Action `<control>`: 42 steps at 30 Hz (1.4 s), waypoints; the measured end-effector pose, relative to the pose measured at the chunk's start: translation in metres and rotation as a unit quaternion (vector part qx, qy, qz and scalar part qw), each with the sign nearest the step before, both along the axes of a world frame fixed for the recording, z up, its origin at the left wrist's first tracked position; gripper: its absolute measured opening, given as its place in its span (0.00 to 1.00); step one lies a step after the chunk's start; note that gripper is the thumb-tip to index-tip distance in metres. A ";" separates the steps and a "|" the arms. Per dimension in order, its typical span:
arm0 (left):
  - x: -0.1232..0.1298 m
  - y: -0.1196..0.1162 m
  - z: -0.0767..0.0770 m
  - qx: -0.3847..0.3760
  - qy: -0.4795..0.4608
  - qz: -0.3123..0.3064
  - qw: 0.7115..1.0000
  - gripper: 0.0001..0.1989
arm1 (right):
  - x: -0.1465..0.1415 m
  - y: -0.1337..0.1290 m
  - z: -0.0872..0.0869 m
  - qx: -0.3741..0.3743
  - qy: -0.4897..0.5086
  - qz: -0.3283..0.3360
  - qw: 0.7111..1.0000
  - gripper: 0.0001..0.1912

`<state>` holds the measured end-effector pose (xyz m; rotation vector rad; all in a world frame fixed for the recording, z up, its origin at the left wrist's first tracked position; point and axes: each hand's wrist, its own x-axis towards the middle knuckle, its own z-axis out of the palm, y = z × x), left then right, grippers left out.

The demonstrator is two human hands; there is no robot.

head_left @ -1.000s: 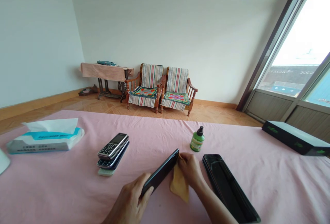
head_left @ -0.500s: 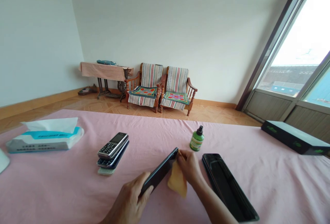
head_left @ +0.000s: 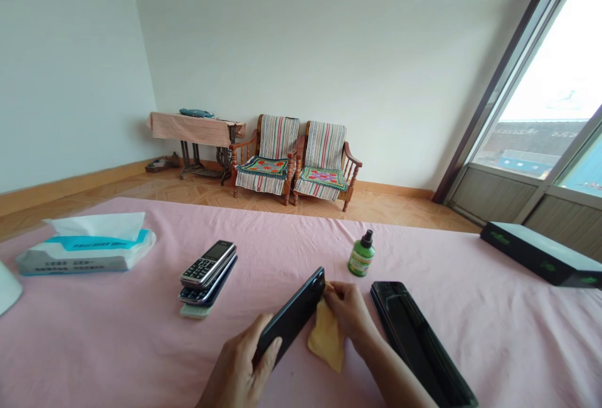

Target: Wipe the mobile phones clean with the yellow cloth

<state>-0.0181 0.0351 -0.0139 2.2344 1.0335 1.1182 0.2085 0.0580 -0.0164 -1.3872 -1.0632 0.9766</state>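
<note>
My left hand (head_left: 244,358) is wrapped round the lower end of a dark smartphone (head_left: 294,317), which is tilted up on its edge above the pink cloth (head_left: 164,358). Pinched in my right hand (head_left: 350,311) is a yellow cloth (head_left: 328,337), held at the phone's upper right end and hanging down. Whether the cloth touches the phone there is hard to see. Just right of my right forearm lie black phones (head_left: 418,339), apparently stacked. Behind my right hand stands a green bottle (head_left: 361,256) with a black cap.
Keypad phones (head_left: 209,264) are stacked on a pale item left of centre. A tissue pack (head_left: 89,251) lies at the left, beside a white object (head_left: 7,289) at the edge. At the far right sits a black box (head_left: 540,254). Two chairs (head_left: 291,163) stand beyond.
My right hand has moved slightly down along the phone's end, and the yellow cloth hangs a little lower. The phone has turned slightly, showing more of its broad face. The view has shifted slightly.
</note>
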 end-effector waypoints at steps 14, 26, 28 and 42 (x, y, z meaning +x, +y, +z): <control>0.009 0.001 0.017 -0.330 -0.187 -0.057 0.923 0.26 | -0.015 -0.007 -0.005 0.004 0.250 -0.034 0.968 0.15; 0.006 -0.004 0.009 -0.249 -0.086 -0.109 0.958 0.45 | -0.012 -0.010 -0.003 0.002 0.336 -0.030 0.941 0.15; 0.006 -0.003 0.008 -0.186 -0.056 -0.095 0.976 0.37 | -0.013 -0.011 -0.001 0.002 0.334 -0.025 0.942 0.15; -0.001 0.003 0.003 -0.040 0.010 -0.081 0.996 0.30 | 0.007 -0.011 -0.006 0.054 0.113 -0.148 0.981 0.19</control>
